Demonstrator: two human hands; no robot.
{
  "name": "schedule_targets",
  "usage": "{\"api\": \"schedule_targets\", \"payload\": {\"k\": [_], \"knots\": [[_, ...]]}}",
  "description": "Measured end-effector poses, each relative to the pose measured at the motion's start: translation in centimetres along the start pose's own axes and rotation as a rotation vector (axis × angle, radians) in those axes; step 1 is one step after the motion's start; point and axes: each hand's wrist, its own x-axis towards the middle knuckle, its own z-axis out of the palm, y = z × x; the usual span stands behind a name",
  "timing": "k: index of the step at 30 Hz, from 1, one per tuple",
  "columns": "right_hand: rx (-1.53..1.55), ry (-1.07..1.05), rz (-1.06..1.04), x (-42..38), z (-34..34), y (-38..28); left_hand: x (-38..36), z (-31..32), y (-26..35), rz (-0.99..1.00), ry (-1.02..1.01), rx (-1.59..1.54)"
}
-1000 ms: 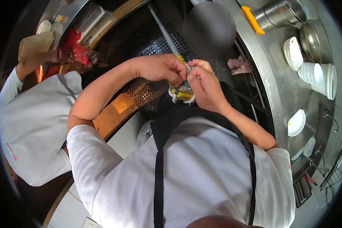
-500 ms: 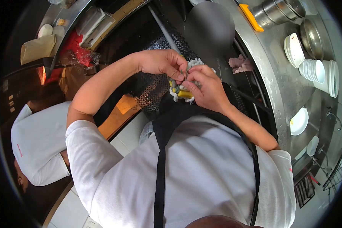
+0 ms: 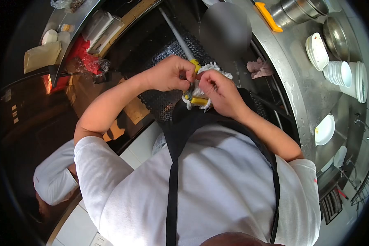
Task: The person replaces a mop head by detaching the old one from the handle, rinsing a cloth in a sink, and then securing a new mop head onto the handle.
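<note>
A mop stands head-up in front of my black apron, its white strands (image 3: pixel 212 67) bunched around a yellow plastic clamp (image 3: pixel 199 101). Its grey pole (image 3: pixel 177 33) runs away from me to a yellow collar (image 3: pixel 196 64). On the left side of the mop head, my left hand (image 3: pixel 172 74) is closed in a pinch with thumb and fingertips near the clamp. My right hand (image 3: pixel 222 92) pinches just across from it, over the strands. Whatever small part lies between the fingers is too small to make out.
On the right, a steel counter (image 3: pixel 289 78) carries steel pots (image 3: pixel 299 11), a yellow handle (image 3: pixel 269 17), white bowls (image 3: pixel 317 51) and stacked cups (image 3: pixel 338 74). A pinkish cloth (image 3: pixel 260 69) hangs below its edge. A co-worker in white (image 3: pixel 57 174) bends at the left.
My hands have drawn slightly apart, uncovering the yellow collar, and the fingers have shifted their pinch. The co-worker at the left has moved lower and partly behind my arm.
</note>
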Motion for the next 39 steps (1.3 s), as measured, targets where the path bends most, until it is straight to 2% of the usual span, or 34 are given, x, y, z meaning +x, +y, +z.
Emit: {"api": "schedule_targets", "payload": {"k": [2,5,12,14,17,20,23,29,32,35,36,39], "knots": [[-0.014,0.034,0.011,0.3,0.2,1.0,-0.2,0.4,1.3,0.173,0.127,0.282],[-0.005,0.033,0.011,1.0,0.0,1.3,-0.8,1.5,1.3,0.244,0.318,0.340],[-0.016,-0.064,0.037,1.5,-0.3,1.1,-1.5,1.9,0.8,0.264,0.336,0.315],[-0.134,-0.041,-0.058,1.7,0.1,1.2,-1.6,1.5,0.9,0.310,0.299,0.309],[-0.239,0.018,-0.215,1.6,1.0,0.9,-1.6,1.4,0.7,0.282,0.298,0.217],[-0.397,0.037,-0.343,1.2,1.3,1.7,-2.1,2.2,0.9,0.038,0.385,0.088],[-0.535,0.063,-0.400,0.6,1.8,2.2,-2.0,2.6,1.2,0.110,0.439,0.409],[-0.599,-0.006,-0.364,-1.0,2.4,3.2,-1.7,3.1,2.2,-0.012,0.367,0.559],[-0.504,-0.092,-0.359,-0.8,1.6,3.3,-2.0,2.8,1.1,-0.123,0.333,0.278],[-0.360,-0.157,-0.249,-0.7,-0.6,1.9,-2.7,4.1,-2.9,0.059,0.475,-0.110],[-0.307,-0.179,-0.196,-0.6,-1.4,1.5,-3.1,5.0,-3.7,0.057,0.461,-0.313],[-0.422,-0.188,-0.160,-0.6,-3.3,2.8,-2.5,7.8,-5.8,0.131,0.644,-0.586]]}}
